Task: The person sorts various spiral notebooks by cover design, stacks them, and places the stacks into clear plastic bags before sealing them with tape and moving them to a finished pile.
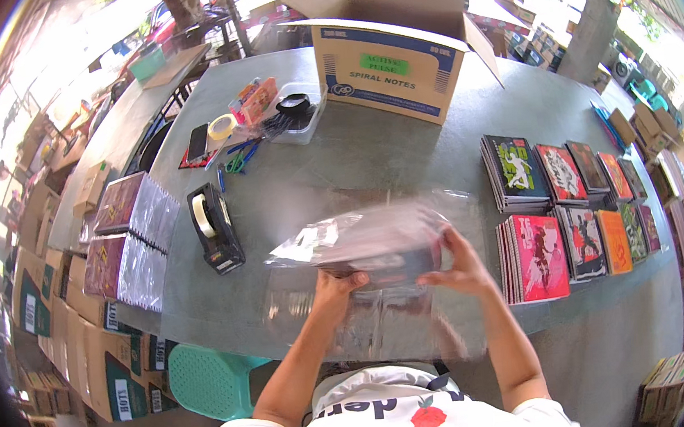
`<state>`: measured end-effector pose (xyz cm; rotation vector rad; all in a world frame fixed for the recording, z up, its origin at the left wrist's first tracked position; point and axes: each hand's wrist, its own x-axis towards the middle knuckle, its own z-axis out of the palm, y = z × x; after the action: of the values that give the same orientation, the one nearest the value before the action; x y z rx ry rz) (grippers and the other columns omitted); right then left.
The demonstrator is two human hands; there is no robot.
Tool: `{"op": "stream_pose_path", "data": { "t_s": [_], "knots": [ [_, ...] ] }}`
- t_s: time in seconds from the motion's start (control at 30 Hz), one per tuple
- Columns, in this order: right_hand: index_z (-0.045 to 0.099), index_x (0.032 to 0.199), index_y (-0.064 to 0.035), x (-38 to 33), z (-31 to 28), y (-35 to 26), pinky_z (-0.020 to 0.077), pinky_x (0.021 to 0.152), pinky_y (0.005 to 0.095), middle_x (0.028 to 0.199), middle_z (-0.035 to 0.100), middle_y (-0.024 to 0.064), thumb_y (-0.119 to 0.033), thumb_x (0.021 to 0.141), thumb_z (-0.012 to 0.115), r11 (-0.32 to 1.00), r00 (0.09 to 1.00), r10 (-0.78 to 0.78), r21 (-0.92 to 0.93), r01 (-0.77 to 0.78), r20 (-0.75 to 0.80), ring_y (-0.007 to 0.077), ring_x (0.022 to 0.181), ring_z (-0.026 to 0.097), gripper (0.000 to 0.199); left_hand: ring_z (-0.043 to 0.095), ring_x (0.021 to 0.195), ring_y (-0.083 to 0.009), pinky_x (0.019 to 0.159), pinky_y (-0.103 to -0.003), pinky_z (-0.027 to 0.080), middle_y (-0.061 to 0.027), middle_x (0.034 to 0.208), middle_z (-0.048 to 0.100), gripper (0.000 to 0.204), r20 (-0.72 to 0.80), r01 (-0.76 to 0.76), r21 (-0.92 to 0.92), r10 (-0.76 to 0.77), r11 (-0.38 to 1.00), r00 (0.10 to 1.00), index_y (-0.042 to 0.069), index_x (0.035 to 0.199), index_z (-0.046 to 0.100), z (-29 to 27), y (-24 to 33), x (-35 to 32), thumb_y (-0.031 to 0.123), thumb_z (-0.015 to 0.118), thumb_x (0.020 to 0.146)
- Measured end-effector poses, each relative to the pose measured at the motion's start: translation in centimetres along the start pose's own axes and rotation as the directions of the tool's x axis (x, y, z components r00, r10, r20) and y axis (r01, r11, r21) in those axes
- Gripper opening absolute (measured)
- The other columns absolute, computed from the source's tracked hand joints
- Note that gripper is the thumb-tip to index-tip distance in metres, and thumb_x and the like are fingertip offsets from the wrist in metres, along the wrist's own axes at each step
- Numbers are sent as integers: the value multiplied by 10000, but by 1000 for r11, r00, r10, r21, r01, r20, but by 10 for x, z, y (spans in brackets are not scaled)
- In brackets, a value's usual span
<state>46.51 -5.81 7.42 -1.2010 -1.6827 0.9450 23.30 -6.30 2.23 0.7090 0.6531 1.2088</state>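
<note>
A bundle of dark reddish spiral notebooks in clear plastic (382,242) is between my hands over the near middle of the table, smeared by motion. My left hand (337,288) is closed on its near left edge, thumb on the near side. On the right edge, my right hand (462,266) grips it with curved fingers. Clear plastic bags (377,325) lie flat on the table beneath and nearer to me. Left of the bundle stands a black tape dispenser (215,228) with a roll of tape.
Notebook stacks with colourful covers (537,256) fill the right side. Plastic-wrapped notebooks (129,271) stand at the left edge. An open carton (390,69) is at the back, beside a clear tub (305,126), scissors (242,157) and a phone (197,141). A green stool (210,378) is lower left.
</note>
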Motion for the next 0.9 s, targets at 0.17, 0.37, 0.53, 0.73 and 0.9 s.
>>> {"op": "stream_pose_path", "data": {
  "t_s": [0.17, 0.37, 0.53, 0.73, 0.9],
  "knots": [
    [561, 1099, -44, 14, 37, -7, 403, 879, 298, 1052, 589, 73, -147, 632, 782, 921, 991, -63, 375, 104, -121, 181, 997, 540, 526, 513, 999, -152, 807, -293, 456, -55, 1054, 554, 595, 67, -287, 379, 283, 880, 957, 36, 1138, 497, 24, 67, 11, 369, 745, 711],
    [635, 922, 45, 13, 3, -63, 376, 925, 343, 994, 623, 146, -293, 863, 570, 789, 997, -79, 612, 58, 7, 231, 983, 575, 349, 596, 698, -161, 683, -266, 459, -97, 739, 624, 392, 261, -517, 643, 473, 565, 841, 17, 737, 608, 42, 119, 19, 318, 454, 936],
    [540, 1111, 40, -8, -28, -44, 360, 963, 367, 1080, 592, 158, -462, 855, 519, 763, 909, -154, 538, 358, -387, 248, 1056, 547, 565, 594, 578, -195, 512, -286, 472, -72, 651, 594, 261, 702, -738, 469, 303, 486, 645, 46, 756, 583, 74, 137, -42, 289, 613, 846],
    [507, 1179, -4, -59, 45, 21, 452, 839, 315, 1135, 533, 126, -159, 749, 714, 987, 931, -32, 136, 87, -363, 208, 1049, 524, 502, 572, 871, -303, 768, -396, 456, -130, 982, 590, 378, 871, -780, 440, 1, -445, 491, 44, 960, 594, 70, 95, 4, 251, 728, 674],
    [554, 1158, -44, -52, 57, 2, 471, 774, 331, 1091, 529, 134, -127, 729, 720, 988, 877, -149, -108, 111, -457, 237, 966, 538, 467, 529, 986, -291, 793, -424, 417, -104, 997, 601, 437, 671, -609, 710, 78, -354, 737, 59, 1104, 561, 86, 139, 42, 255, 677, 730]
  ]
}}
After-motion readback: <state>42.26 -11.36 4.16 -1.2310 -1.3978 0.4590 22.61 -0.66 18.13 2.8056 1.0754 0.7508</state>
